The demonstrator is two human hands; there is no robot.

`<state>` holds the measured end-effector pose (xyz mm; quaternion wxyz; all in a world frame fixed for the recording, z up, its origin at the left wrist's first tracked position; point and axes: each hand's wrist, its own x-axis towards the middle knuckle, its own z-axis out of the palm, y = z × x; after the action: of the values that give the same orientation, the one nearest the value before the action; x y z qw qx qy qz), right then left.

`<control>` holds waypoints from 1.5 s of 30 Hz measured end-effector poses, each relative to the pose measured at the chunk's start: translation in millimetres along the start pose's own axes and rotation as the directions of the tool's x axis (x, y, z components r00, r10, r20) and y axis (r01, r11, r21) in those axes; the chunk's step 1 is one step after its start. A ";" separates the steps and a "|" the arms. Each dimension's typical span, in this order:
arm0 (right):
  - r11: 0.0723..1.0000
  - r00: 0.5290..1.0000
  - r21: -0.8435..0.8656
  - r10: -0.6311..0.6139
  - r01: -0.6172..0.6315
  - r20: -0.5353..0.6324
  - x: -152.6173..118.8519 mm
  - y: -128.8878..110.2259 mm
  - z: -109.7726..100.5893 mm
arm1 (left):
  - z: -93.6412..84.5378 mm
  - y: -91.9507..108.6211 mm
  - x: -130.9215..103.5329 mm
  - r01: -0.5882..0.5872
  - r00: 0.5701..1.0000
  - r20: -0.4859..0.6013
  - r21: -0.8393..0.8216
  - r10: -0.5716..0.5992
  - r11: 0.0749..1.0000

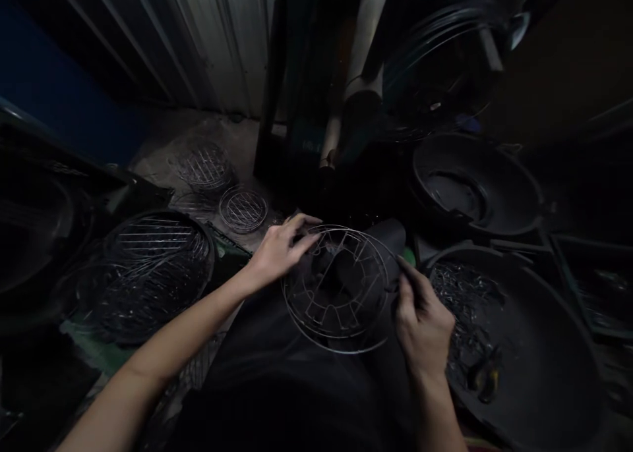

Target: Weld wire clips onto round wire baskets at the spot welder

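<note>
A round frame of thin metal wire (341,337), with rings and bent inner spokes, is held above my dark-covered lap. At its upper left edge, my left hand (277,254) closes thumb and fingers on the wire rim. My right hand (422,320) pinches the rim on the right side, its fingers partly in shadow. Behind the frame shows a dark rounded object (388,238) whose kind I cannot make out.
Small wire pieces (462,294) and a yellow-marked hand tool (487,376) lie in a wide basin (548,373) at right. Another basin (509,195) stands behind. Wire rods (153,241) fill a container at left. Round wire grids (243,208) lie on the floor near machinery (363,50).
</note>
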<state>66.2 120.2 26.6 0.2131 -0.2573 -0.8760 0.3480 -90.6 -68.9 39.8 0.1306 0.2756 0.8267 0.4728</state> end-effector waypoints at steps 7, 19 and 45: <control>0.924 0.999 -0.381 -0.011 0.028 0.048 13.5 25.5 29.6 | 41.5 -52.3 31.6 -0.092 0.996 0.029 0.253 0.088 0.963; 0.896 0.996 -0.443 0.055 -0.017 0.074 13.4 20.9 38.5 | 28.4 -72.3 29.9 -0.091 0.982 0.179 0.144 0.065 0.985; 0.827 0.763 0.031 0.502 -0.561 0.408 -14.1 77.1 8.6 | 28.9 -82.7 25.2 0.153 0.928 0.366 -0.193 -0.074 0.969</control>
<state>95.8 155.7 -37.3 -0.0508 -0.4056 -0.7619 0.5025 -124.7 -67.0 -44.6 0.3347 0.2920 0.7472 0.4943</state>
